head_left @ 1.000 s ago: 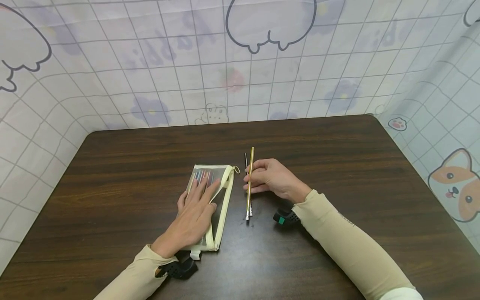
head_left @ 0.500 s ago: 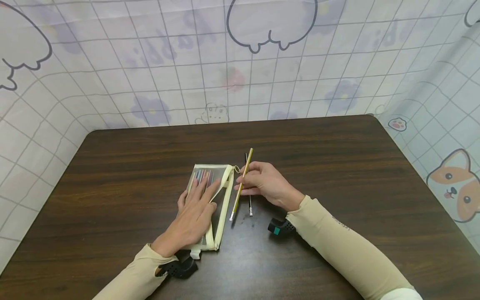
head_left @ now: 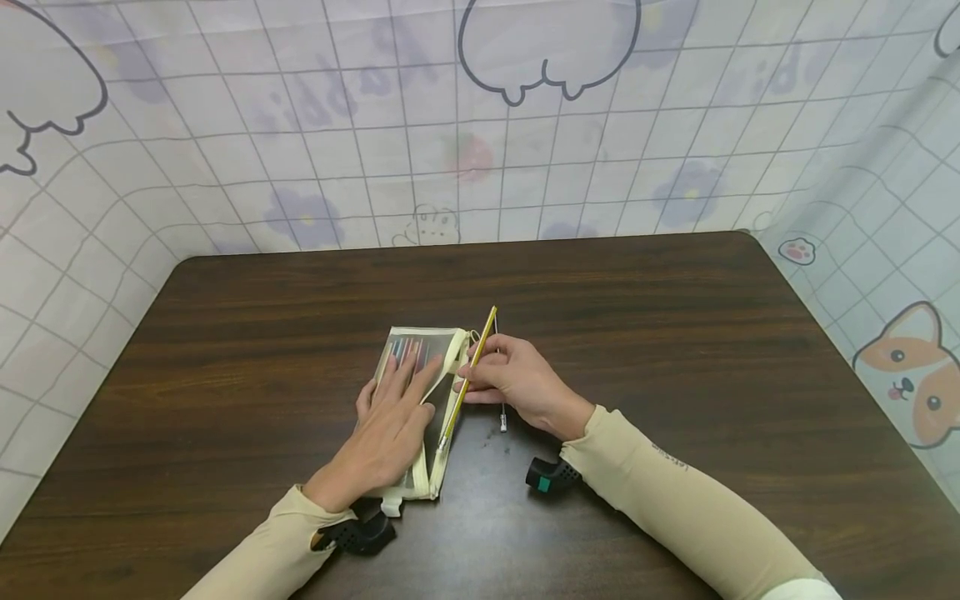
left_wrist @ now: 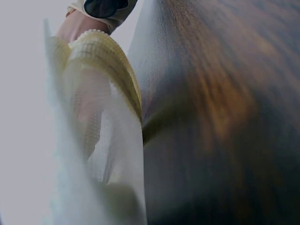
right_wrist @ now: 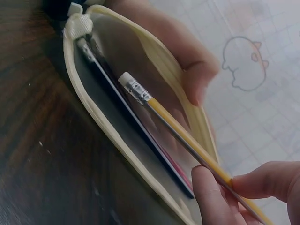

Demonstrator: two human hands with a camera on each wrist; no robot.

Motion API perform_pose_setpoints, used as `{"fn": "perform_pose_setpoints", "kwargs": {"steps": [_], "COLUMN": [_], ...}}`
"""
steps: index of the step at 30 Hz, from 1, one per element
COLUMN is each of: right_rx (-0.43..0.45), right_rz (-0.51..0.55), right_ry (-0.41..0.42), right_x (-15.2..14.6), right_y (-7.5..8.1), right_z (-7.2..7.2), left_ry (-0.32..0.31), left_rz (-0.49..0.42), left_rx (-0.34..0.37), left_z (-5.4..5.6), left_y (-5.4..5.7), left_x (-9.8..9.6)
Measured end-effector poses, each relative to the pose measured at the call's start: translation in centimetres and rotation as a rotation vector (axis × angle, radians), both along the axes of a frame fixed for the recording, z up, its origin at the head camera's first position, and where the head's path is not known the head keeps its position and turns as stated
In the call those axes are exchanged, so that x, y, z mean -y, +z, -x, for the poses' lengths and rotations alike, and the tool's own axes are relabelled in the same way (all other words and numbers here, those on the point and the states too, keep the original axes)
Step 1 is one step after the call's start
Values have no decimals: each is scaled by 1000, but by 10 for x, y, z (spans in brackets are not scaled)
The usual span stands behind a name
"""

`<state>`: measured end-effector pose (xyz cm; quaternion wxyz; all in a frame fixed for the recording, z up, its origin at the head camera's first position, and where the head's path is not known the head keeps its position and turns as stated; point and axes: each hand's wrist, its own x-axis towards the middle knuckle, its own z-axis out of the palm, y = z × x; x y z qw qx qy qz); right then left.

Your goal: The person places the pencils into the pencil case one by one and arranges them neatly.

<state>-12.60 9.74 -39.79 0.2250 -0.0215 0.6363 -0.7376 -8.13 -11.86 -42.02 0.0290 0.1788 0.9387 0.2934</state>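
Observation:
My right hand [head_left: 525, 383] pinches a yellow pencil [right_wrist: 176, 131] between thumb and fingers, its white eraser end pointing down into the mouth of a pouch. That zippered pencil pouch [right_wrist: 105, 129] has a see-through mesh body with cream edging, and its long side gapes open. Inside lie a dark pencil [right_wrist: 136, 122] and several coloured ones. Flat on the pouch rests my left hand [head_left: 393, 425], fingers spread straight and thumb at the opening's edge. Right of the pouch, a dark pencil [head_left: 503, 421] with a white end lies on the table, partly hidden behind my right hand.
The dark wood table [head_left: 637, 517] reaches back to a white grid-patterned cloth [head_left: 360, 150] with cartoon prints. A small zipper ring [head_left: 474, 337] sits at the pouch's far corner. Black cameras [head_left: 551, 475] are strapped on both wrists.
My right hand has moved left with the yellow pencil, which has tilted and come from beside the dark pencil to the pouch's opening. The left hand has stayed in place.

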Motion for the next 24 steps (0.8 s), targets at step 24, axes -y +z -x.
{"fn": "perform_pose_setpoints", "kwargs": {"steps": [24], "right_rx": [94], "right_rz": [51], "right_ry": [105], "right_x": [29], "right_y": [-8], "right_z": [-21], "left_ry": [-10], "left_rz": [17], "left_rx": [-6], "left_z": [-2], "left_y": [0], "left_x": [0]}}
